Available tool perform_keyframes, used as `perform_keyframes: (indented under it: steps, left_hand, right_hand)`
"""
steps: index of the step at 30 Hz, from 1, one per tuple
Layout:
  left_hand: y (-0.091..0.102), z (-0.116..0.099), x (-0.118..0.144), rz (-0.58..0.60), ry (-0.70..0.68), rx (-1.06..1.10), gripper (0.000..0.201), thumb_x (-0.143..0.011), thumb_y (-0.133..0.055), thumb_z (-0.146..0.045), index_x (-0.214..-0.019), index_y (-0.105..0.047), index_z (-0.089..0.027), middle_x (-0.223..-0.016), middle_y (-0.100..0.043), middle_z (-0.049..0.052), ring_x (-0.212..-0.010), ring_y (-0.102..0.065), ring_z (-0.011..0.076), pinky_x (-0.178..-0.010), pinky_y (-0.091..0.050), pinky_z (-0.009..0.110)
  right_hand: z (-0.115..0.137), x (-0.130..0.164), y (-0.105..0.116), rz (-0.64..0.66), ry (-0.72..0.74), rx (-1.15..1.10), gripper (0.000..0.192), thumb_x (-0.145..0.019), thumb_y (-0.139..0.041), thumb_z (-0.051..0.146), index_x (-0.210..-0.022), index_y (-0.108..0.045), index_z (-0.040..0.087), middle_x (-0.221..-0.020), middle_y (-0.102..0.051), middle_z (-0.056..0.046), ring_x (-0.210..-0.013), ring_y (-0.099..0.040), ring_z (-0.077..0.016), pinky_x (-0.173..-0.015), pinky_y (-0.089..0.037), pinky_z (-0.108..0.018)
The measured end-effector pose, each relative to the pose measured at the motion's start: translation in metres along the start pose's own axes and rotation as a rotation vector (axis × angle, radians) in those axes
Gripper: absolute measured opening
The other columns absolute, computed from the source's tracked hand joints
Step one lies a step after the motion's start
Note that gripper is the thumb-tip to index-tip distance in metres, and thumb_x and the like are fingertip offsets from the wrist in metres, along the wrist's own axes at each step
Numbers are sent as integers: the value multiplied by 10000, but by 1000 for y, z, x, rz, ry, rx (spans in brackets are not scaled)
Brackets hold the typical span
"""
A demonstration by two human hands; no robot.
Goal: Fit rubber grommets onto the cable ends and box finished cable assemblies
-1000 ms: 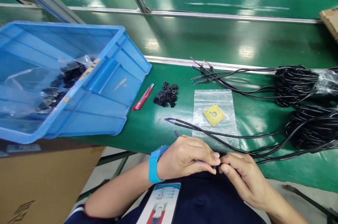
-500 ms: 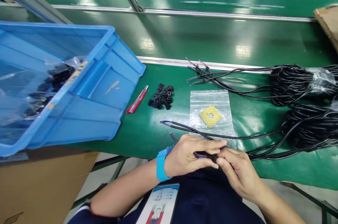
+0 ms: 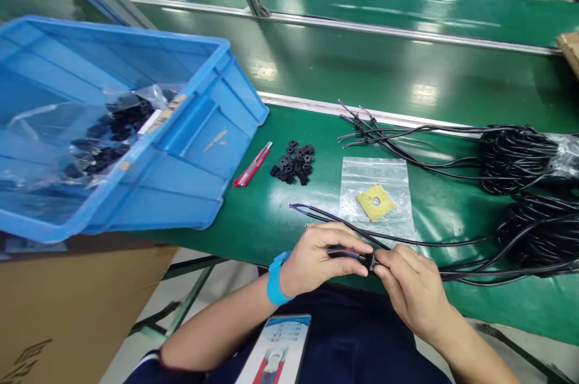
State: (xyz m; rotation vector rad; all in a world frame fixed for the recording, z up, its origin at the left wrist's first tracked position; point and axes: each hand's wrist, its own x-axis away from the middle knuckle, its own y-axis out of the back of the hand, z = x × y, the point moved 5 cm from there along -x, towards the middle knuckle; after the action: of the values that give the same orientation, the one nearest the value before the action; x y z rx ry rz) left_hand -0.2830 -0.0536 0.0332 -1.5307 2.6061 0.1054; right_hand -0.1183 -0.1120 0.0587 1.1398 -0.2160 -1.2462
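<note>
Both hands sit slightly higher in the lower centre now, left hand (image 3: 316, 254) pinching the black cable (image 3: 452, 275) end, right hand (image 3: 407, 287) gripping a small black washer (image 3: 367, 260) against it.

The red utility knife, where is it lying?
The red utility knife lies on the green table, between the blue bin and the pile of black washers.

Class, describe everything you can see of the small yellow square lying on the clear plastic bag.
The yellow square is a thin, flat pad, spongy-looking, with a round hole in its middle. It lies turned cornerwise on the clear plastic bag, which rests flat on the green table. Nothing else touches it; black cables pass just in front.
</note>
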Motion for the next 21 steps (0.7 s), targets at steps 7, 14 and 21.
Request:
perform_keyframes:
  steps: [7, 14, 21]
  left_hand:
    - [1, 0, 0, 34, -69, 69, 216, -767, -874, -342, -892, -813, -178, -840, -790, 86, -751, -753, 176, -719, -629, 273]
    - [6, 8, -2, 41, -93, 92, 211, -793, -853, -329, -936, -817, -179, -874, -795, 92, -801, -760, 178, -747, -619, 262]
    - [83, -1, 2, -327, -143, -524, 348, -930, -712, -373, -1240, -722, -216, -1085, -743, 81, -944, -696, 170, -886, -577, 302]
  right_hand:
    - [1, -10, -2, 89, -18, -128, 154, -1045, -467, 192, -990, -610, 177, -697, -582, 14, -590, -525, -102, -556, -401, -237]
    - [2, -12, -9, 121, -20, -110, 199, -1053, -457, 212, -939, -617, 184, -687, -576, 17, -579, -517, -100, -565, -399, -227]
    - [-66, -76, 6, -54, -10, 393, 427, -995, -427, 163, -1401, -559, 143, -1016, -663, -139, -892, -608, -244, -799, -494, -375]
